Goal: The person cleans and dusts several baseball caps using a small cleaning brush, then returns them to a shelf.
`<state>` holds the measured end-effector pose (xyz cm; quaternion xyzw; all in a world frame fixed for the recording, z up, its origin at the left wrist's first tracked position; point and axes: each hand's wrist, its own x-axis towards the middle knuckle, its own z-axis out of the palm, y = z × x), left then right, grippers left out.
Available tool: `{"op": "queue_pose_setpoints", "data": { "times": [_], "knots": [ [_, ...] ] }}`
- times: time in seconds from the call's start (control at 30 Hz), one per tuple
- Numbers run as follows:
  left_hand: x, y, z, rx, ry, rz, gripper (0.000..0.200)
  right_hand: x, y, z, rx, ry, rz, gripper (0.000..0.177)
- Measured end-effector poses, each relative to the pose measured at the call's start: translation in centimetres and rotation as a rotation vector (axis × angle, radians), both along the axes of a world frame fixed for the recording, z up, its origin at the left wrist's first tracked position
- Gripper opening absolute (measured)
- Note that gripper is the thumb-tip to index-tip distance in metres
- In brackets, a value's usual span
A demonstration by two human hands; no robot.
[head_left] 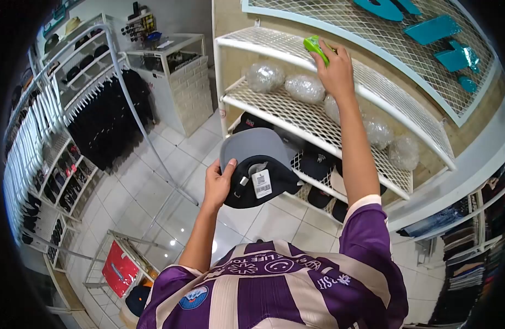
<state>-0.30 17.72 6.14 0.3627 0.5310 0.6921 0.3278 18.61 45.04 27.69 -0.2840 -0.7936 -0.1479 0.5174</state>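
My left hand [216, 183] grips the edge of a cap [253, 147] with a grey brim and a black crown, thumb over the brim. The cap is turned so that its inside and a white barcode tag [262, 183] face me. Stretched out far ahead, my right hand [336, 68] closes around a small bright green object [313, 45], whose exact kind I cannot tell. That object overlaps the top mesh tier of the white shelf rack [252, 39].
Plastic-wrapped round bundles [265, 77] line the rack's middle tier, with more caps [316, 163] below. Left of me, a clothes rail [121, 82] carries black garments and white hangers. A glass counter [178, 49] stands behind it. A red packet [120, 270] lies low left.
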Motion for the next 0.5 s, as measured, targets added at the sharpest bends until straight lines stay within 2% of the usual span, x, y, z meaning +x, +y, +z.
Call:
{"op": "queue_pose_setpoints", "data": {
  "times": [0.1,0.17,0.23,0.27,0.3,0.37,0.43,0.5],
  "knots": [
    [1.1,2.6,1.6,-0.014,0.011,0.001,0.029,-0.1,5.6,0.7,-0.102,-0.042,-0.045,0.043],
    [1.5,3.7,1.6,-0.033,0.004,-0.007,0.028,-0.4,8.4,-0.2,-0.153,-0.200,-0.124,0.043],
    [2.1,4.2,0.9,-0.038,-0.023,0.003,0.027,-0.7,9.0,-0.5,-0.239,-0.162,-0.091,0.044],
    [1.9,4.1,0.5,-0.093,0.060,0.012,0.027,-0.5,8.9,-0.6,-0.088,-0.147,-0.169,0.044],
    [1.9,4.0,-0.2,-0.142,0.038,0.022,0.027,-0.5,7.9,-1.2,0.051,-0.139,-0.240,0.045],
    [1.6,4.0,-1.4,-0.157,-0.017,-0.027,0.029,0.1,3.5,-1.7,0.302,0.075,-0.086,0.051],
    [1.3,4.1,-1.7,-0.194,-0.040,-0.018,0.029,1.1,-2.2,-5.4,0.070,0.061,0.003,0.071],
    [1.0,4.3,-2.3,-0.218,-0.043,-0.005,0.029,1.4,-8.8,-10.8,-0.406,0.040,0.288,0.089]
  ]
}}
